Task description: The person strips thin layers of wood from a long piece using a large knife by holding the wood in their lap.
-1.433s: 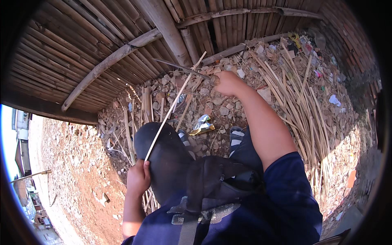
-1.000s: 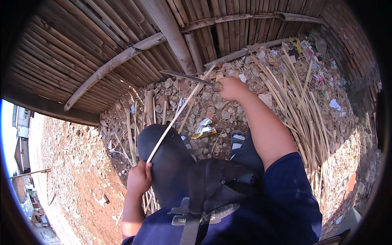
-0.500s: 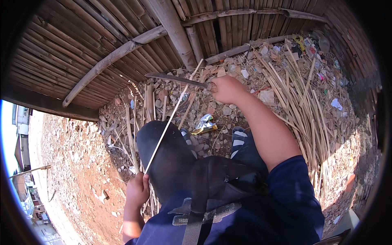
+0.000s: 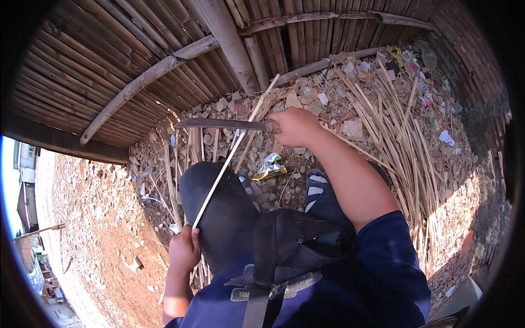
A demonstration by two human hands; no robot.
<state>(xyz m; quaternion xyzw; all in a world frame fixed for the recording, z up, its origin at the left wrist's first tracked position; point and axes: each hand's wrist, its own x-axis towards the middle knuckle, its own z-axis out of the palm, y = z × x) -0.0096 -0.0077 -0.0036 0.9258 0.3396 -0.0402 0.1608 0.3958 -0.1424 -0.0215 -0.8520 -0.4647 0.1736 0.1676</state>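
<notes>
My left hand, low beside my left knee, is closed round the near end of a long pale bamboo strip. The strip slants up and away to the right across my dark trouser leg. In front of my knees, my right hand grips the handle of a machete. Its dark, long blade points left and crosses the strip toward the strip's far end. Whether the edge bites into the strip, I cannot tell.
A heap of split bamboo strips lies to my right, and more stand by my left knee. A shiny foil wrapper rests between my feet on rubble. Ahead rises a slatted bamboo wall with wooden poles; a brick wall stands far right.
My right hand has come slightly nearer and left, and the machete's tip has dropped, so the blade lies more level. The strip's far end has shifted a little right.
</notes>
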